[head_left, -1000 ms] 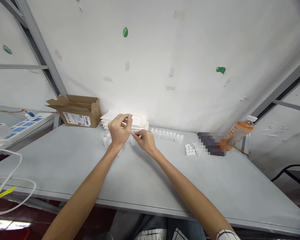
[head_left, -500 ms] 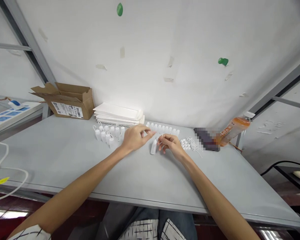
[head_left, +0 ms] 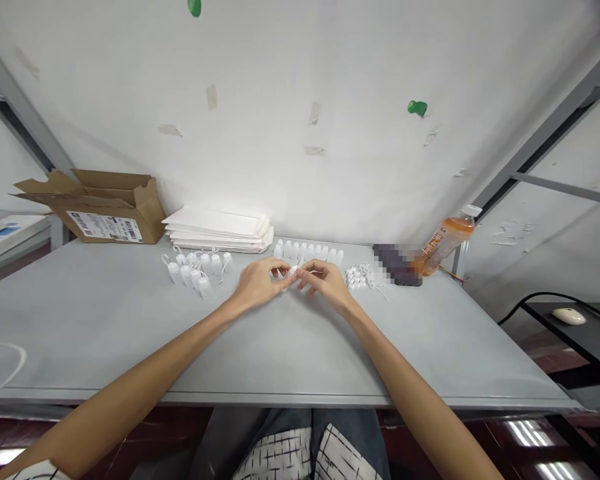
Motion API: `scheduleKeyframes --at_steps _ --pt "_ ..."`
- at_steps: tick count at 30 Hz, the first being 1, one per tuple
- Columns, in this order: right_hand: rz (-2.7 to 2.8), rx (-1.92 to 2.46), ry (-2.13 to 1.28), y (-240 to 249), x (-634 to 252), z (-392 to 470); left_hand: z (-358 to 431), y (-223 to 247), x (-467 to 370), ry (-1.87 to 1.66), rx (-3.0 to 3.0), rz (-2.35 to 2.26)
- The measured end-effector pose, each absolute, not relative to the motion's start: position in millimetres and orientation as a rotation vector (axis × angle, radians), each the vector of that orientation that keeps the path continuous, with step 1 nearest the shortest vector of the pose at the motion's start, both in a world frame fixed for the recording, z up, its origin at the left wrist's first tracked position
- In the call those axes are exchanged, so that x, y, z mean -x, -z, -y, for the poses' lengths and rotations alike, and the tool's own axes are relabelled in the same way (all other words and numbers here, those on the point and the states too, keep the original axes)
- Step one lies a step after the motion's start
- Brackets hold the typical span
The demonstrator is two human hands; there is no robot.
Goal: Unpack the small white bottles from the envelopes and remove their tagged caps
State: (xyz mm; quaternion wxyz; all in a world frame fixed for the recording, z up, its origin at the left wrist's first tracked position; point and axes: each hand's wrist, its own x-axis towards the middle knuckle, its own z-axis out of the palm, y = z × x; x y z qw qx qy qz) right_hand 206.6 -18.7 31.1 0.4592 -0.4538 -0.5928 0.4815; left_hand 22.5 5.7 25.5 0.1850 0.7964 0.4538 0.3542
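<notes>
My left hand [head_left: 261, 283] and my right hand [head_left: 324, 283] meet over the middle of the table, both closed in a pinch. Between their fingertips shows a small white cap [head_left: 293, 269], on the top of a small dropper bottle mostly hidden by the fingers. Left of my hands stand several white bottles [head_left: 186, 275] with looped cords on them. Behind my hands is a row of small translucent white bottles [head_left: 311, 251]. To the right lies a heap of small white caps [head_left: 355, 277] beside a bundle of white cords [head_left: 375, 279].
A stack of white sheets or envelopes [head_left: 215, 230] lies by the wall, with an open cardboard box [head_left: 115, 210] to its left. At the right, an orange drink bottle [head_left: 445, 243] leans behind a dark blurred item [head_left: 397, 265]. The grey table [head_left: 280, 353] ends close to my lap.
My left hand has come down to the dropper bottle that stood by itself. My right hand has brought its small white piece to the bottle's top. The view has shifted to the right.
</notes>
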Motion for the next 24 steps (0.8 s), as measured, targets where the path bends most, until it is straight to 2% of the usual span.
scheduleKeyframes --at_steps 10,17,24 --pt "1.505 1.157 -1.144 -20 -202 17 1 -27 -25 -0.820 -2.492 -1.264" --pt "1.490 1.215 -1.222 -15 -201 17 -3 -21 -22 -0.901 -2.604 -1.174" --pt "1.458 1.079 -1.361 -22 -203 19 -3 -25 -20 -0.895 -2.496 -1.126"
